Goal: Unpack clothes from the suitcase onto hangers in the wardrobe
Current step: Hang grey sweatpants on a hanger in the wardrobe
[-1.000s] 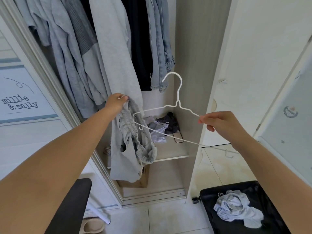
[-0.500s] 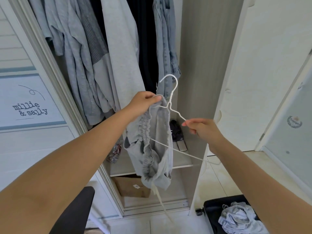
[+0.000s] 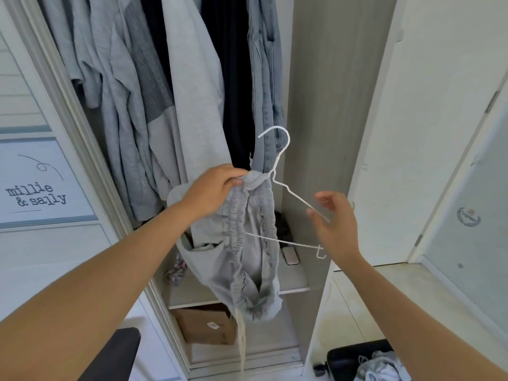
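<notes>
Since half a second ago the right hand [image 3: 336, 224] is letting go: its fingers are now spreading open beside the hanger's [image 3: 286, 188] right shoulder wire, where earlier they were pinching it. Whether a fingertip is touching the wire now, cannot tell. The left hand [image 3: 217, 189] is keeping its grip, fingers closing tight on the bunched waistband of the grey pants [image 3: 247, 251] at the hanger's neck; pants are draping over the left side of the hanger and hanging down in front of the wardrobe [image 3: 324, 105] shelf. Hanger is sitting a little further right and higher than before.

Left to right around: a sign [image 3: 35, 193] reading "millie & sally", a dark chair back [image 3: 110, 356] near bottom left, grey shirts [image 3: 118, 105] hanging, then a light grey garment, a black one, denim [image 3: 264, 78] behind the hook. Cardboard box [image 3: 206, 325] on the wardrobe floor, partly blocked by the pants. Suitcase [image 3: 346, 358] at bottom right, open, with pale clothes [image 3: 382, 369] in it.
</notes>
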